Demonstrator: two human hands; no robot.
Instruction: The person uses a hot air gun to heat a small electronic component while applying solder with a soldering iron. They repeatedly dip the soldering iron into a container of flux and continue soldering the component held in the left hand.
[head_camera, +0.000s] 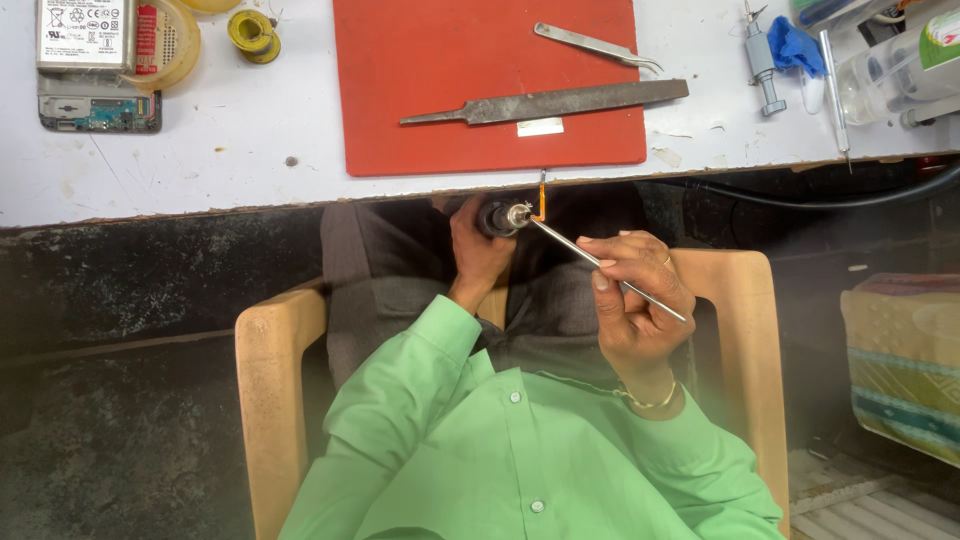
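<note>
A matt red mat (420, 90) is lying at the table's (180, 170) near edge, the white top looking scuffed. On the mat, a dull, rough grey metal file (545, 103) is resting; shiny steel tweezers (597, 46) are gleaming beside it.

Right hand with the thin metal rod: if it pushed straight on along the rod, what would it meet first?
The right hand points its metal rod up-left into the dark tool head gripped by the left hand. That comes first; the rod tip already seems to touch it, though depth is unclear.
</note>
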